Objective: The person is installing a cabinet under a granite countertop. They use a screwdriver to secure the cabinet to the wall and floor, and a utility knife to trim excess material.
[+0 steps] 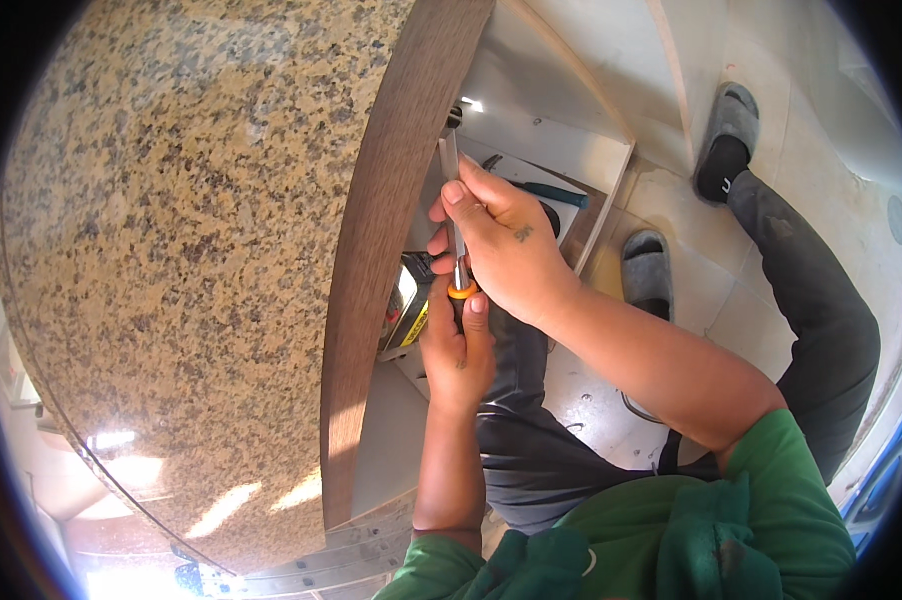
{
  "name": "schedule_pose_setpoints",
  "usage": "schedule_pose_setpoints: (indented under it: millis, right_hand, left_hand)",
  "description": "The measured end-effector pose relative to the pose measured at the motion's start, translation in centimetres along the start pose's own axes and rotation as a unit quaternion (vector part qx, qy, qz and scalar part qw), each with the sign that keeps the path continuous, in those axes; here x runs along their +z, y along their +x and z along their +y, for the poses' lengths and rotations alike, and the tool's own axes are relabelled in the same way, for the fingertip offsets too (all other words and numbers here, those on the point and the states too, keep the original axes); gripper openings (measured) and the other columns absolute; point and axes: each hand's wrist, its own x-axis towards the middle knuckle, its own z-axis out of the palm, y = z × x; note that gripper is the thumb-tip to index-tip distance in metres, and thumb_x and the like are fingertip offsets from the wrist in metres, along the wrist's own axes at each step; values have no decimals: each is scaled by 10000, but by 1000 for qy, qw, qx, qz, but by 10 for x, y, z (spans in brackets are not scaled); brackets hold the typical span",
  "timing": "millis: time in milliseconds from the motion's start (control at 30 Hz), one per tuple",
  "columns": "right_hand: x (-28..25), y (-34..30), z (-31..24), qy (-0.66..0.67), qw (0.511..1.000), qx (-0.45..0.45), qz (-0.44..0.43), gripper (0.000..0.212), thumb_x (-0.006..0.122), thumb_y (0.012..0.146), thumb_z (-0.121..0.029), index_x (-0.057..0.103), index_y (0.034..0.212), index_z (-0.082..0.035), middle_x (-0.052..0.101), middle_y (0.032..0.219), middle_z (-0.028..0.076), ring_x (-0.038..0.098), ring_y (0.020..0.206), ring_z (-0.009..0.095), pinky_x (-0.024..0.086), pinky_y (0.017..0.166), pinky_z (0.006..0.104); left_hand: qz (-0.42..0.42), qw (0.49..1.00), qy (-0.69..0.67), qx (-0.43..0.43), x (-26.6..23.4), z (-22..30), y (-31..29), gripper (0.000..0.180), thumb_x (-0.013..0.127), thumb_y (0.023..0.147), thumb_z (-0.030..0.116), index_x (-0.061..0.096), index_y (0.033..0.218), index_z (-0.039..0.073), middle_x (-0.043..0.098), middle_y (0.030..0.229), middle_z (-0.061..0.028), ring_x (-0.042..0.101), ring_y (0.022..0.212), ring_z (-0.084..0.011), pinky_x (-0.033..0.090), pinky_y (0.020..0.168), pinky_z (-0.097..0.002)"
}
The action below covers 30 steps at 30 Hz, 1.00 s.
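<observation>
My left hand (456, 355) is closed around a screwdriver (461, 287) with a dark handle and an orange collar. Its metal shank points away from me, toward the fingers of my right hand (506, 220). With thumb and fingers bent, my right hand grips a slim, pale metal rod (449, 155) in line with the screwdriver. The rod's far end lies by a dark fitting (454, 116) under the wooden edge. Fingers hide where the shank and rod come together.
A speckled granite countertop (201, 220) with a brown wooden edge (386, 210) fills the left. Below it, a black box with a yellow label (408, 300) sits near a tool with a teal handle (556, 194). Grey slippers (648, 268) are on the tiled floor (706, 250).
</observation>
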Motion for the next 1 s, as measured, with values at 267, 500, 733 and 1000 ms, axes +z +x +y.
schedule_pose_setpoints:
  millis: [267, 500, 733, 1000]
  right_hand:
    - [1, -2, 2, -6, 1000, -15, 6, 489, 489, 1073, -294, 413, 1518, -108, 581, 1004, 74, 623, 813, 151, 603, 682, 319]
    - [1, 3, -6, -12, 1000, -6, 22, 485, 493, 1071, -315, 434, 1501, -100, 580, 993, 74, 622, 819, 146, 602, 681, 319]
    - [1, 0, -3, -24, 1000, 9, 2, 448, 475, 1068, -224, 439, 1504, -125, 585, 1023, 69, 616, 768, 129, 580, 661, 282]
    - [3, -3, 6, -42, 999, -27, 18, 416, 489, 1072, -300, 502, 1440, -106, 571, 977, 59, 620, 776, 129, 600, 646, 295]
  left_hand:
    - [-17, 999, 24, -23, -8, 9, -4, 389, 514, 1048, 245, 496, 1348, -2, 632, 811, -74, 582, 649, -121, 465, 598, -281]
    - [-10, 999, 41, -6, -1, 5, 7, 413, 514, 1050, 265, 485, 1362, -3, 606, 742, -60, 561, 584, -111, 454, 555, -277]
    - [-14, 1000, 15, -20, -3, 2, -2, 434, 497, 1056, 271, 472, 1370, -28, 592, 745, -36, 555, 585, -92, 433, 531, -262]
    - [-8, 1000, 21, -3, -2, 2, -4, 433, 500, 1055, 259, 466, 1373, -33, 616, 782, -77, 577, 611, -121, 463, 566, -289]
